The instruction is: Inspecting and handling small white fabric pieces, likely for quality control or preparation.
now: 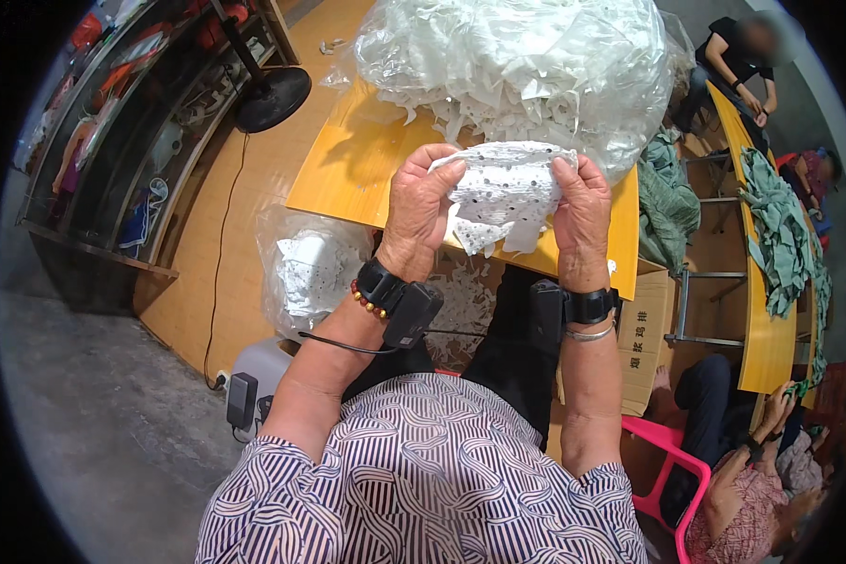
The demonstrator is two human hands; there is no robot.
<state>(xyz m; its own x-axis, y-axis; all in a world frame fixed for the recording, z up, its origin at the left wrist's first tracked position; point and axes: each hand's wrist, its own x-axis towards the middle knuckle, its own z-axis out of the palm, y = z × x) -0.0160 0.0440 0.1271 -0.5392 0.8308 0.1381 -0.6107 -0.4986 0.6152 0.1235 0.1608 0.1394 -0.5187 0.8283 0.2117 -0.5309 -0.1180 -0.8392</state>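
Note:
A white piece of cloth (508,183) with dark spots is stretched between my two hands, above the near edge of the yellow table (343,160). My left hand (418,202) pinches its left end between thumb and fingers. At the other end, my right hand (585,209) grips it the same way, thumb on top. Ragged strips hang from the lower edge of the cloth. Just beyond my hands, a large clear plastic bag (526,66) full of white scraps spills some onto the tabletop.
Below left stands a clear bag (315,268) of spotted white cloth. Scraps (462,305) litter the floor between my legs. A cardboard box (644,338) and pink stool (677,456) are at right, near another table (771,348) with green cloth and people. Shelves (113,141) line the left.

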